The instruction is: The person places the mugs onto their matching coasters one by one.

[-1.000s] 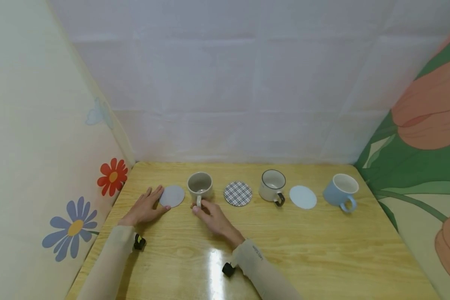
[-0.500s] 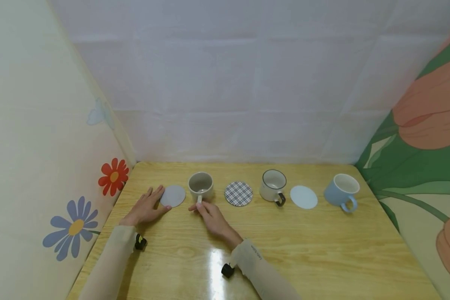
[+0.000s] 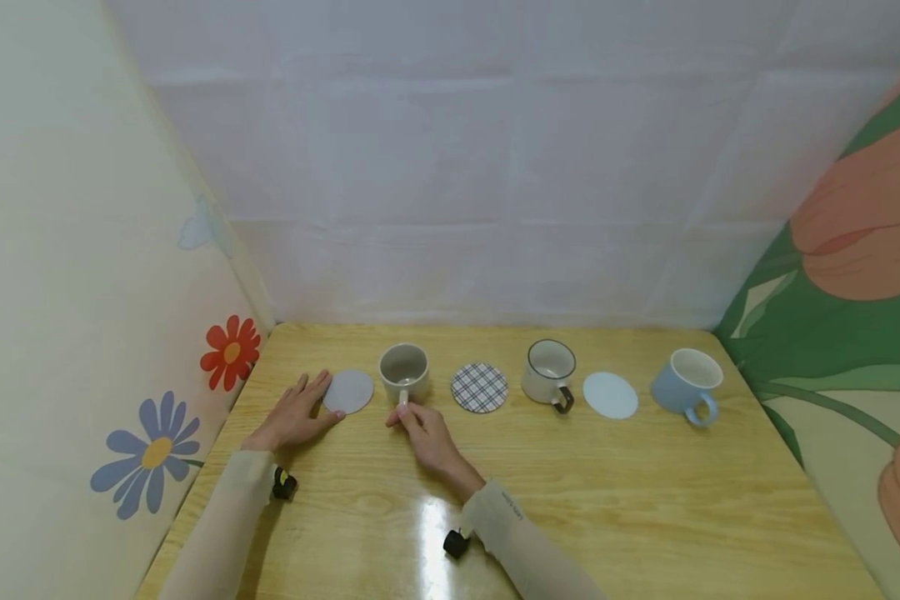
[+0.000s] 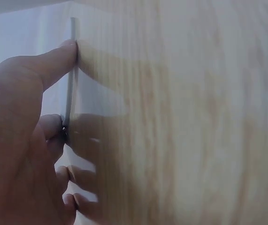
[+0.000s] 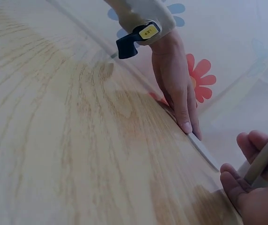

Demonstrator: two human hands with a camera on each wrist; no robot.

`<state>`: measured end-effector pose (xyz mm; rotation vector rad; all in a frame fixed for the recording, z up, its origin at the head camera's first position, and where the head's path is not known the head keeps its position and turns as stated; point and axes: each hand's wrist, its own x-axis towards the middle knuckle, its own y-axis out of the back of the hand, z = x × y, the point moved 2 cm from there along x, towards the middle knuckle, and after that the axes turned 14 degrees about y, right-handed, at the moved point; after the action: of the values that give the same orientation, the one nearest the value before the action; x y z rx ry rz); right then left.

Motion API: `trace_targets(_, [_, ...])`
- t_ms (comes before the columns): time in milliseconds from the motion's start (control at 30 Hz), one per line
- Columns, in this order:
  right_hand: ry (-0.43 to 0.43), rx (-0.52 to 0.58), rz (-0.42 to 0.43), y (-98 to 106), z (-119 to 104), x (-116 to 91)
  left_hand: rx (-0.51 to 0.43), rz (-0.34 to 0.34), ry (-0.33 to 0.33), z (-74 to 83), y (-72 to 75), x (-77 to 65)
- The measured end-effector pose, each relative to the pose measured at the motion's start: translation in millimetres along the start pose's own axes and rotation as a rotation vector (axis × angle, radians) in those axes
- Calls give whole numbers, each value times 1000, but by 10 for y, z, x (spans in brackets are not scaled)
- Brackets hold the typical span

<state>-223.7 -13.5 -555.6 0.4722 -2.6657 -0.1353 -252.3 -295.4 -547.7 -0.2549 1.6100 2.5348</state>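
Note:
My left hand (image 3: 292, 415) lies with its fingers spread on the wooden table. Its thumb and index finger touch the edge of a round pale grey coaster (image 3: 348, 392); in the left wrist view the coaster (image 4: 71, 93) appears edge-on, with the thumb against it. Just right of it stands a light grey mug (image 3: 405, 372), upright on the table, its handle towards me. My right hand (image 3: 429, 435) pinches that handle between thumb and fingers. From the right wrist view, the fingers are around the handle (image 5: 261, 161), and most of the mug is out of frame.
Rightward along the row come a plaid coaster (image 3: 479, 387), a white mug (image 3: 548, 372) with dark rim and handle, a white coaster (image 3: 610, 395) and a light blue mug (image 3: 686, 386). A white cloth wall (image 3: 480, 275) stands behind the wooden table (image 3: 645, 500).
My right thumb has moved up onto the grey mug's handle, and the fingers have closed in on it. The left hand stays at the coaster. The head view has shifted slightly.

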Motion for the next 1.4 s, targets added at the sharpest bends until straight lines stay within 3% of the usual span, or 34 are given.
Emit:
trace_targets(300, [-6, -39, 5, 57, 40, -14, -101, -12, -26, -67, -40, 13])
trace_targets(667, [14, -52, 17, 115, 41, -13, -162, -39, -25, -93, -49, 32])
trace_targets(867, [-2, -39, 11, 137, 13, 16, -211, -55, -55, -193, -100, 79])
trace_targets(1100, [44, -63, 0, 135, -24, 69, -187, -70, -15, -273, -160, 146])
trace_targets(1400, [40, -42, -16, 97, -46, 108, -172, -83, 6, -308, -196, 184])
